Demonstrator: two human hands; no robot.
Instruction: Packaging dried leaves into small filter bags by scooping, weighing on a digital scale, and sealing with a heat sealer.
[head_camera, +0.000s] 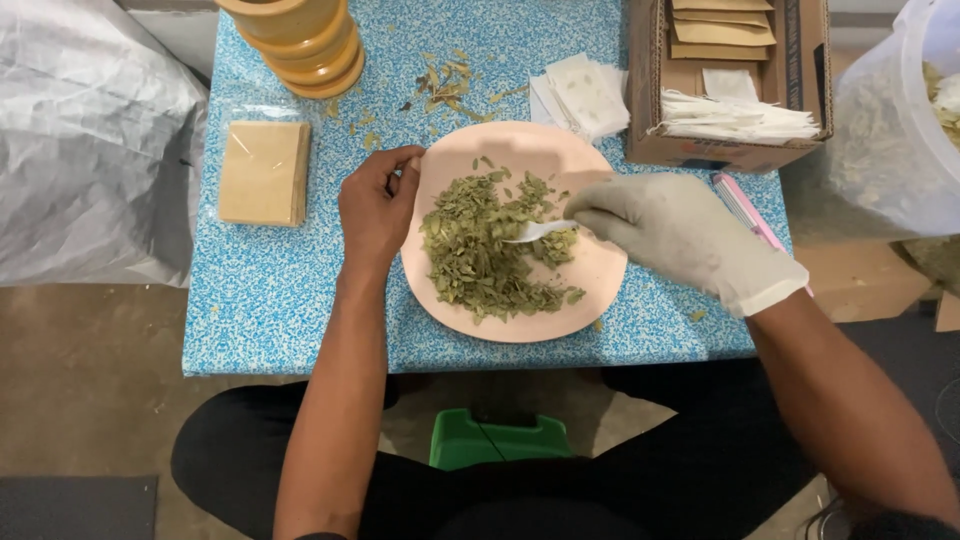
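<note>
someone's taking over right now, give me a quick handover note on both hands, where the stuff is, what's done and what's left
Left hand: bare, its grip steadies the left rim of the pink plate.
Right hand: gloved, grip shut on a small white spoon whose tip sits in the dried green leaves.
Where things are: the leaves lie heaped on the plate on the blue speckled table; a few loose leaves lie above the plate. White sachets are stacked beside the cardboard box, which holds more sachets and tan envelopes.
Done: leaves are on the plate.
Left: the whole heap; no filled sachet shows.
</note>
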